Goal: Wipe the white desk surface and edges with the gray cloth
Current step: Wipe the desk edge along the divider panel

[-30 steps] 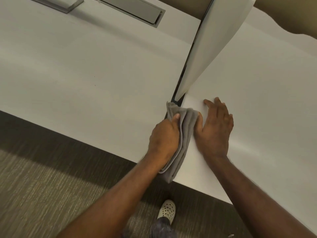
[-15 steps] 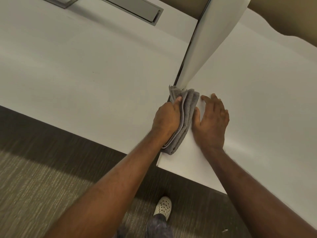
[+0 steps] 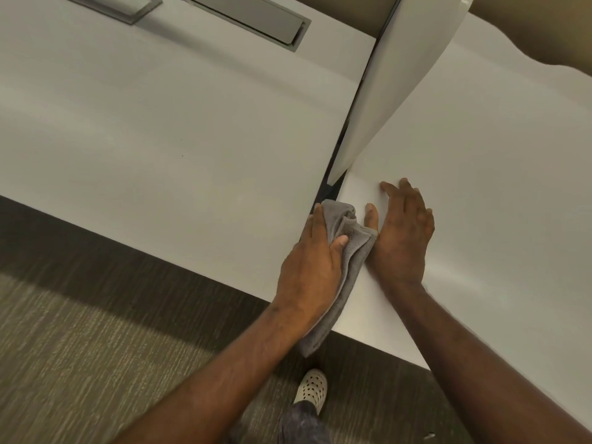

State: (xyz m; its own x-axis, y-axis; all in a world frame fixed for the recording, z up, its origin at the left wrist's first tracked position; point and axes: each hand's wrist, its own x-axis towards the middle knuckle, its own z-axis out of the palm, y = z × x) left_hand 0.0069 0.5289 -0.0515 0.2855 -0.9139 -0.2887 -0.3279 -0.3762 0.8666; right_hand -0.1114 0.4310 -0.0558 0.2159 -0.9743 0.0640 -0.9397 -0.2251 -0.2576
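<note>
I see two flat white laminate worktop sections: a left worktop (image 3: 160, 139) and a right worktop (image 3: 480, 187), separated by a narrow dark gap (image 3: 323, 190). A white upright divider panel (image 3: 400, 75) rises from the gap's far portion and ends short of the near edge.

The folded gray terry cloth (image 3: 347, 248) sits at the gap, draped over the left side edge of the right worktop. Its upper part is bunched on that edge; its lower end hangs past the near front edge, above the floor.

My left hand (image 3: 312, 261) is clamped on the cloth: the thumb presses onto the fabric from above, and the fingers (image 3: 315, 219) extend along the cloth's left side toward the gap. I cannot tell how far they reach into the gap.

My right hand (image 3: 403, 232) lies palm-down on the right worktop, just beside the cloth. Its fingers are spread apart and hold nothing; its thumb touches the cloth's right border.

Two gray recessed rectangular metal cover plates (image 3: 250, 19) are set into the far part of the left worktop. Below the worktops I see brown striped carpet (image 3: 80, 347) and one white perforated clog shoe (image 3: 312, 389).
</note>
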